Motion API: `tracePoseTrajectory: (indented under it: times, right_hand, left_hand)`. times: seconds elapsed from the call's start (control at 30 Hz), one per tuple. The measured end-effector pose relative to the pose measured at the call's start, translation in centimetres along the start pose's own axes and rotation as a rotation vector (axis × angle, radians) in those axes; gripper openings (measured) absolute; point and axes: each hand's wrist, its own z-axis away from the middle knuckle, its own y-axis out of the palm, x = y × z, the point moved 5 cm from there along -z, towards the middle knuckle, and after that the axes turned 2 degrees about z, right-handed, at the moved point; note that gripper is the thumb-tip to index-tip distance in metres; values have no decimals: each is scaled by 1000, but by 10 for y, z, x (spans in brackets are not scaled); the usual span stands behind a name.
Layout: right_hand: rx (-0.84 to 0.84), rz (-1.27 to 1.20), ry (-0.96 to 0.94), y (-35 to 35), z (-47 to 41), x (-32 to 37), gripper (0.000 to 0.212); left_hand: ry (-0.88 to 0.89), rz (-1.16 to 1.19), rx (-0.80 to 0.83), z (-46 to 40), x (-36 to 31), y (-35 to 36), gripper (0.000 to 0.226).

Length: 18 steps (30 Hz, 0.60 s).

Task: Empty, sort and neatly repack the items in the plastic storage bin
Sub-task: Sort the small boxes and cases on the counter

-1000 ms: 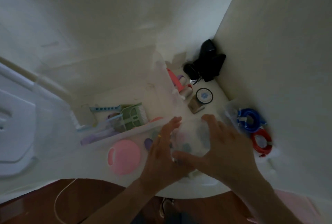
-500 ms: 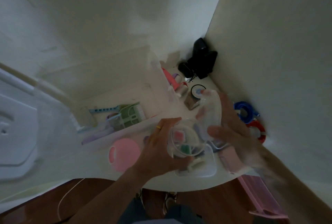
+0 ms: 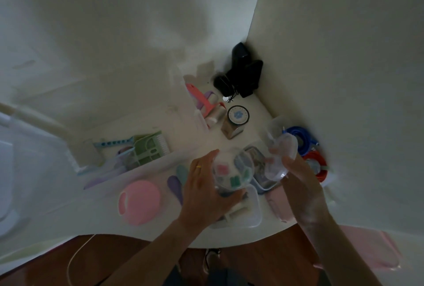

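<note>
My left hand (image 3: 202, 191) grips a clear round container (image 3: 231, 171) with small pink, green and blue pieces inside, held above the white table (image 3: 91, 214). My right hand (image 3: 296, 175) holds the container's clear lid (image 3: 281, 155) off to the right, tilted. The large clear plastic storage bin (image 3: 146, 162) lies at the left and holds a green brush (image 3: 149, 148), a light blue strip and purple items. A clear rectangular box (image 3: 252, 214) sits under my left hand.
A pink round case (image 3: 138, 201) and purple and green oval pieces (image 3: 176, 182) lie near the table's front. A jar with a black-rimmed lid (image 3: 237, 117), pink tools, black devices (image 3: 243, 72), and blue and red cable coils (image 3: 302, 145) sit toward the corner walls.
The lid has come off the round container. My right hand carried it up and to the right, while my left hand kept hold of the container.
</note>
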Motion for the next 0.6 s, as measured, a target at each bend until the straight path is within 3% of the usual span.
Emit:
tracePoseTrajectory:
  times: [0.1,0.2,0.33,0.4,0.53,0.6]
  right_hand:
    - [-156,81,299,-30,-9,-41,22]
    - [-49,85,460,-25,-20,-65,27]
    - [-42,6,499,-9,-34,-78,18]
    - [-51,66,486,-9,-43,-91,31]
    - [-257,78,558,-13,-69,-121,33]
    - [-312,150,576,-11,-91,-133,35]
  left_hand:
    - [-41,33,-6,-1,2,7,101]
    - [-36,16,-45,-8,-5,10,95]
    - [-55,42,-36,-18,-5,24,95]
    - [-144,80,21,-19,5,35,99]
    - [-329,106,109,-18,24,54,113]
    - [-416,87,94,-16,31,55,103]
